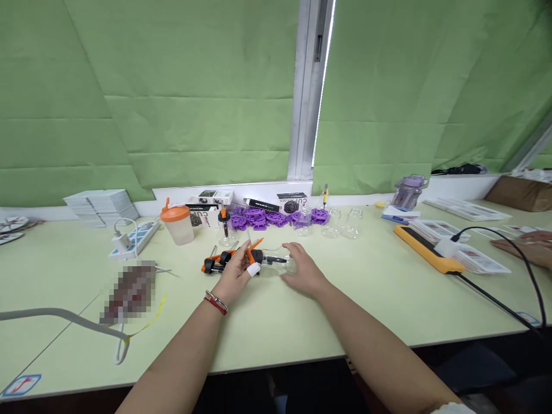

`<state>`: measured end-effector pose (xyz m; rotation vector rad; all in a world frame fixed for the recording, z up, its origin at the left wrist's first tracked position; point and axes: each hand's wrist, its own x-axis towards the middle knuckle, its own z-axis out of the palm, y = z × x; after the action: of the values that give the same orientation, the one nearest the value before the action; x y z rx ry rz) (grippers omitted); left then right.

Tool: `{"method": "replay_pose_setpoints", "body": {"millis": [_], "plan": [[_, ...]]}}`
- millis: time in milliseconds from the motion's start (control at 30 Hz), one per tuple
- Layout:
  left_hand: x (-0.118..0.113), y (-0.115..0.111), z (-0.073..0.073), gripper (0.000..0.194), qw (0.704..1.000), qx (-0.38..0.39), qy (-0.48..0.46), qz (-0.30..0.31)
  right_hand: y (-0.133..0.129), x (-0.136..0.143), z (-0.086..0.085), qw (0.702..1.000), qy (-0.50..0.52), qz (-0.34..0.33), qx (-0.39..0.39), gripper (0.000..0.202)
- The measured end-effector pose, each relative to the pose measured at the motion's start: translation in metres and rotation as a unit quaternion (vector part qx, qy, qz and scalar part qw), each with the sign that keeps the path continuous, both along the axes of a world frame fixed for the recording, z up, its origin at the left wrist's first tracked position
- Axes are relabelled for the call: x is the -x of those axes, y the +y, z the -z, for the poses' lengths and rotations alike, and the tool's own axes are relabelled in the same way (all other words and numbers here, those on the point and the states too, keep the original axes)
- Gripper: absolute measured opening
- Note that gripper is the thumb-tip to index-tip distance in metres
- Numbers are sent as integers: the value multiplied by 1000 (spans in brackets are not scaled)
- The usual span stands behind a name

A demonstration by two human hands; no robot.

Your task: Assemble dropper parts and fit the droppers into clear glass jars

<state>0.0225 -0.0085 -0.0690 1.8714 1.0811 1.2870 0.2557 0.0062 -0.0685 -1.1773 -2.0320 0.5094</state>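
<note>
My left hand (pixel 236 272) is closed round an orange and black spray top (pixel 255 253), with a white wrap on one finger. The top sits at the mouth of a clear glass bottle (pixel 276 261) lying on its side, its black tube inside. My right hand (pixel 303 270) grips the bottle's wide base. Beside my left hand lie more orange and black tops (pixel 211 264). Behind them stands a bottle with its top fitted (pixel 224 230). Purple parts (pixel 254 217) are piled at the back, next to several clear glass bottles (pixel 331 224).
An orange-lidded cup (pixel 177 224), a power strip (pixel 138 238) and a white hanger (pixel 121 345) are on the left. To the right are an orange power strip (pixel 426 248), stacked cards (pixel 480 259) and another person's hand (pixel 524 247). Boxes (pixel 207 217) line the wall.
</note>
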Motion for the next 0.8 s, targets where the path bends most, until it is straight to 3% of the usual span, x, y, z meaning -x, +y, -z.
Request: {"method": "replay_pose_setpoints", "body": {"millis": [100,167,233,367,533,633,800], "plan": [[9,3,-4,72,990,-57,90,-93,9,3,9,996,50,61,29,77],[17,7,-7,59,956,-92,203,-192,20,2,16,988,82,112,60,80],[23,12,-9,48,914,-97,314,-239,33,1,21,979,103,150,91,82],[25,18,-6,45,869,-58,442,-213,64,2,24,982,22,169,79,82],[22,15,-10,51,876,-4,455,-160,98,15,21,975,-67,195,83,80],[22,7,-20,50,880,2,454,-139,112,27,21,979,-83,175,69,77],[24,-5,-32,55,863,22,488,-127,126,52,20,982,-104,147,62,76]]}}
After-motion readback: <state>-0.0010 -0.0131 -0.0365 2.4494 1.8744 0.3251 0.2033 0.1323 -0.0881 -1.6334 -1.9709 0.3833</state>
